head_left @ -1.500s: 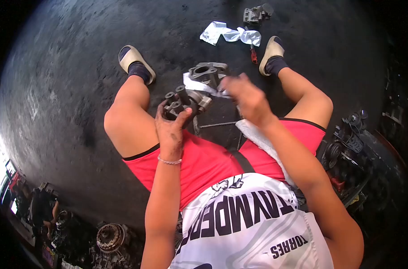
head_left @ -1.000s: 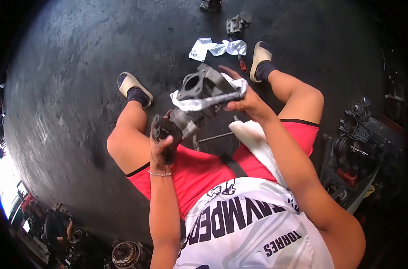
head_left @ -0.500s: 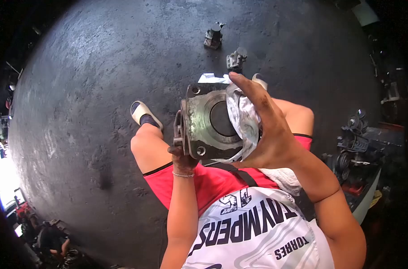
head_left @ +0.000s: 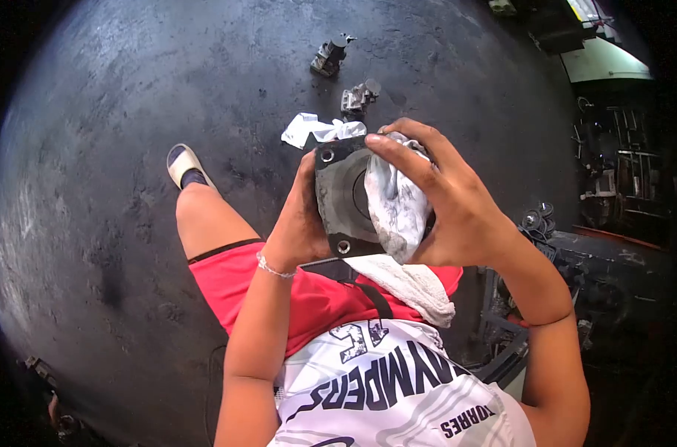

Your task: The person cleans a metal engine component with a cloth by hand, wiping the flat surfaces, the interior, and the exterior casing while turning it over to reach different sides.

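Note:
I hold a dark metal housing [head_left: 340,197] with a squarish flange, corner bolt holes and a round bore, raised above my lap. My left hand [head_left: 303,220] is closed round its left side, with the fingers mostly behind it. A soiled white rag [head_left: 396,208] is bunched in my right hand [head_left: 452,201] and pressed on the right part of the flange face, covering some of the bore. That hand's thumb and fingers wrap the rag and the housing's right edge.
Two metal parts, one dark [head_left: 328,58] and one greyer [head_left: 361,97], stand on the dark floor [head_left: 130,97] ahead. White cloth [head_left: 320,130] lies nearer. A pale towel [head_left: 409,287] rests on my lap. Machinery [head_left: 536,231] stands at the right.
My left hand has shifted from beneath the housing to its left side. The housing has turned slightly, and the rag covers more of the bore. The camera view has swung right.

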{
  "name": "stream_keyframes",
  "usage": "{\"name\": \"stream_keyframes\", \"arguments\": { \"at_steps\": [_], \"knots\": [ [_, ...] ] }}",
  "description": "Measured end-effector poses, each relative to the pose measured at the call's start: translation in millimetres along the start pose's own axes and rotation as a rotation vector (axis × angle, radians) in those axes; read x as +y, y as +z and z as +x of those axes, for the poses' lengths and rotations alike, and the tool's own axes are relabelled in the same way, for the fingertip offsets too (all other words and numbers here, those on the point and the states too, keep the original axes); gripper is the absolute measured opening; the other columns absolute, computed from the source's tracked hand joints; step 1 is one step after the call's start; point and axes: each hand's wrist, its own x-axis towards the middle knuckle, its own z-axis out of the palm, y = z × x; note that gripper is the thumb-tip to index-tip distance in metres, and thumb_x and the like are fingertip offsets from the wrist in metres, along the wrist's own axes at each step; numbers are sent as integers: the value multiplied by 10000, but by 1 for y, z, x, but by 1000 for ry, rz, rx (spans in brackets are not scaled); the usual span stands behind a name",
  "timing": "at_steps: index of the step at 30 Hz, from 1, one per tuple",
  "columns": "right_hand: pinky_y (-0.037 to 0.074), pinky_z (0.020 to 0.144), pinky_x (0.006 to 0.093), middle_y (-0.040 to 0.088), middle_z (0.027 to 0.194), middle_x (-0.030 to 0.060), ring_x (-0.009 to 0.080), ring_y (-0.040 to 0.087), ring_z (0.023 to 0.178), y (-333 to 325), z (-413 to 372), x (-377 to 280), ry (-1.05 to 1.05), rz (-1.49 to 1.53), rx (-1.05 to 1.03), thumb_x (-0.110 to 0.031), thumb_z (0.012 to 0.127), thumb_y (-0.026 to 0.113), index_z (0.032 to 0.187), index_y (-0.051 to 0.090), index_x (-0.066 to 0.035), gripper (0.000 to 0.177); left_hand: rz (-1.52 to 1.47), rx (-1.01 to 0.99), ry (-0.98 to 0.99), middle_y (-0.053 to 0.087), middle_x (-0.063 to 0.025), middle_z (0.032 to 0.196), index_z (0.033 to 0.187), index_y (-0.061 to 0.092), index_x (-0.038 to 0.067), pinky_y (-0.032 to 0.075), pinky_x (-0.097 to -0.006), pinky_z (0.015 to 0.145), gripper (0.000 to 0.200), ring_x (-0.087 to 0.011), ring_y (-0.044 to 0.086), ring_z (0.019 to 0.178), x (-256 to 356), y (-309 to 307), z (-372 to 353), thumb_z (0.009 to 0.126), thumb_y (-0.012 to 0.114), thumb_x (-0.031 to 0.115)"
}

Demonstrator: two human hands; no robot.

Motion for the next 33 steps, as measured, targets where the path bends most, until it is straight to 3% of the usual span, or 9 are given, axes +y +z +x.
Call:
{"name": "stream_keyframes", "arguments": {
  "at_steps": [2, 5, 11, 15, 16, 21, 26, 30, 33],
  "knots": [
    [458, 838, 426, 441, 1195, 234, 403, 506, 1023, 9, -4, 8, 23, 55, -16, -189, 453, 812, 1330, 378, -217, 978, -331, 102, -183, 349, -122, 1323, 1328, 262, 47, 333, -377, 1015, 1039, -263, 357, 1239, -16, -20, 3, 477, 849, 153],
    [456, 851, 400, 437, 1219, 208, 373, 508, 1053, 19, -9, 23, 103, 170, -47, -187, 427, 817, 1333, 372, -217, 1010, 754, -138, 474, 301, -128, 1277, 1312, 263, 44, 323, -369, 1016, 1025, -266, 351, 1212, -34, -56, 7, 468, 839, 134],
    [407, 920, 331, 481, 1225, 157, 283, 515, 1098, 38, -20, 40, 116, 383, 11, -168, 378, 836, 1329, 360, -75, 1068, 1161, -334, 650, 324, -153, 1252, 1364, 161, 73, 315, -367, 1010, 1173, -261, 332, 1212, -28, -68, 6, 429, 864, 166],
    [387, 936, 336, 479, 1231, 151, 255, 492, 1126, 43, -29, 41, 189, 527, 87, -161, 355, 849, 1313, 368, -45, 1079, 770, -253, 549, 361, -167, 1306, 1389, 96, 134, 323, -373, 1012, 1235, -285, 408, 1182, -47, -74, 17, 433, 876, 194],
    [387, 936, 336, 479, 1231, 151, 255, 492, 1126, 45, -29, 43, 173, 535, 86, -161, 355, 849, 1313, 368, -45, 1079, 1122, -162, 574, 432, -170, 1257, 1382, 92, 142, 361, -367, 981, 1221, -270, 472, 1126, -44, -71, 19, 445, 873, 188],
    [371, 947, 337, 474, 1219, 159, 266, 490, 1117, 42, -45, 61, 188, 448, 98, -174, 391, 836, 1301, 380, -28, 1028, 1056, -143, 354, 560, -148, 1093, 1247, 310, 20, 435, -333, 883, 967, -224, 567, 984, -61, -72, 45, 477, 861, 214],
    [383, 932, 318, 478, 1210, 130, 241, 492, 1114, 25, -63, 62, 235, 527, 141, -167, 401, 828, 1290, 408, -55, 989, 942, -187, 478, 568, -116, 1052, 1171, 375, -8, 436, -309, 870, 874, -190, 568, 943, -84, -63, 45, 473, 862, 189],
    [404, 884, 273, 478, 1193, 75, 207, 531, 1060, 7, -64, 64, 281, 478, 26, -243, 369, 839, 1192, 522, -121, 890, 621, -136, 229, 538, -76, 1076, 1150, 383, 31, 421, -309, 898, 837, -146, 525, 998, -74, -29, 38, 459, 855, 64],
    [404, 887, 274, 506, 1163, 88, 216, 549, 1033, 11, -68, 71, 191, 512, 67, -259, 481, 821, 1126, 571, -97, 711, 675, -141, 144, 521, -69, 1101, 1169, 349, 39, 405, -307, 922, 888, -152, 511, 1030, -65, -35, 34, 452, 870, 104]
  ]
}}
